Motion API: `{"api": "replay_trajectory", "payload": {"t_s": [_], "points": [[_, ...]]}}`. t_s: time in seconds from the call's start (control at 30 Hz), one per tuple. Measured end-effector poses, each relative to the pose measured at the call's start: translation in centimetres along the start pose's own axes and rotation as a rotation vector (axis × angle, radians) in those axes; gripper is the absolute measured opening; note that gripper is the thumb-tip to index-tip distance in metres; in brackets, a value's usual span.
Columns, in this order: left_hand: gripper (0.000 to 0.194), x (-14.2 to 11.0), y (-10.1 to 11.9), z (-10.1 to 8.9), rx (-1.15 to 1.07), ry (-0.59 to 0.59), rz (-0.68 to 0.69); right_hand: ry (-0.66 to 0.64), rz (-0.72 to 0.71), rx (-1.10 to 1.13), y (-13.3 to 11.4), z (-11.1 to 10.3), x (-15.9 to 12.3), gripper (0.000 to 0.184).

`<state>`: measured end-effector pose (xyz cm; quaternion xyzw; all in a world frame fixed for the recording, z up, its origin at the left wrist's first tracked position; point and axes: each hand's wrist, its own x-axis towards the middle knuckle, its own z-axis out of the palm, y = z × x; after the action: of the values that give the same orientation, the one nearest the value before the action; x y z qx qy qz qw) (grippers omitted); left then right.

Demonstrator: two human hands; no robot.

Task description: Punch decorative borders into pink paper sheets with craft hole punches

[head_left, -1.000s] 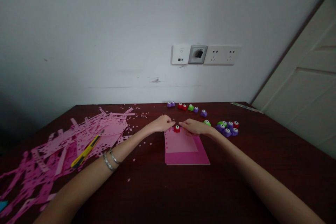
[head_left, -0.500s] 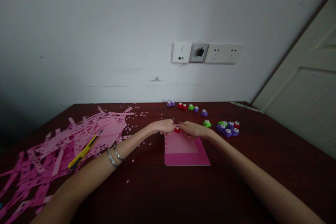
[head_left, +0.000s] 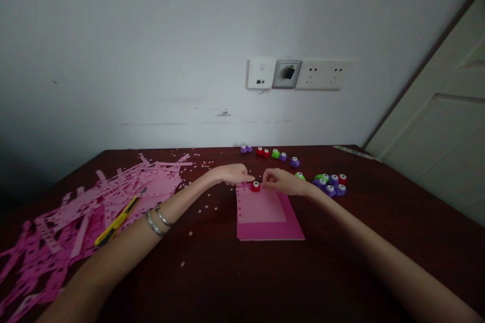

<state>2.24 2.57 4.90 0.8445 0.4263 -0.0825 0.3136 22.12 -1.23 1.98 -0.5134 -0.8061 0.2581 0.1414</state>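
A small red craft punch (head_left: pixel 255 187) with a white-ringed button sits at the far edge of a light pink sheet (head_left: pixel 261 207). This sheet lies on a darker magenta sheet (head_left: pixel 273 231), and a column of small punched shapes runs down its left side. My left hand (head_left: pixel 233 174) has its index finger stretched to the back of the punch, its other fingers folded under; whether it touches is unclear. To the right of the punch, my right hand (head_left: pixel 282 180) hovers at the paper's far edge, fingers bent and slightly apart, holding nothing visible.
A heap of pink paper strips (head_left: pixel 151 181) covers the left side, with a yellow box cutter (head_left: pixel 118 221) on it. Several purple, green and red punches (head_left: pixel 329 184) stand on the right, more (head_left: pixel 266 153) along the back. Tiny paper cutouts are scattered about. A wall with sockets (head_left: pixel 310 75) rises behind.
Both hands have come off the red punch, which shows more fully now. My right hand has shifted slightly right and up; my left index finger has straightened.
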Motion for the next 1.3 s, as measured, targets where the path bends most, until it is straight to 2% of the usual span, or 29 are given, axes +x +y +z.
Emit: {"api": "replay_trajectory", "payload": {"t_s": [0.13, 0.23, 0.53, 0.7, 0.87, 1.0, 1.13, 1.3], "points": [[0.042, 0.5, -1.9, 0.6, 0.120, 0.009, 0.069, -0.061, 0.004, -0.067, 0.4, -0.1, -0.7, 0.015], [0.041, 0.9, -2.5, 1.4, 0.155, -0.014, 0.073, -0.071, 0.038, -0.061, 0.9, 0.3, -0.6, 0.020], [0.040, 0.9, -2.9, 1.5, 0.125, -0.038, 0.037, -0.058, 0.056, -0.016, 1.8, 0.9, 0.0, 0.020], [0.041, 0.8, -2.9, 1.2, 0.112, 0.025, 0.044, -0.028, 0.023, -0.010, 1.5, 0.5, 0.0, 0.018], [0.049, 0.7, -1.8, 1.4, -0.016, 0.090, 0.090, 0.046, 0.097, 0.037, 0.5, 0.7, 0.1, 0.035], [0.047, 0.8, -0.8, 2.1, -0.120, 0.055, 0.035, -0.048, 0.112, 0.122, -0.3, 1.6, 0.4, 0.036], [0.036, 0.6, 0.2, 2.3, -0.172, 0.019, -0.025, -0.119, 0.143, 0.170, -0.9, 2.0, 0.6, 0.037], [0.026, 0.6, 0.9, 1.6, -0.195, -0.067, -0.104, -0.300, 0.282, 0.332, -1.5, 1.3, 0.3, 0.046]]}}
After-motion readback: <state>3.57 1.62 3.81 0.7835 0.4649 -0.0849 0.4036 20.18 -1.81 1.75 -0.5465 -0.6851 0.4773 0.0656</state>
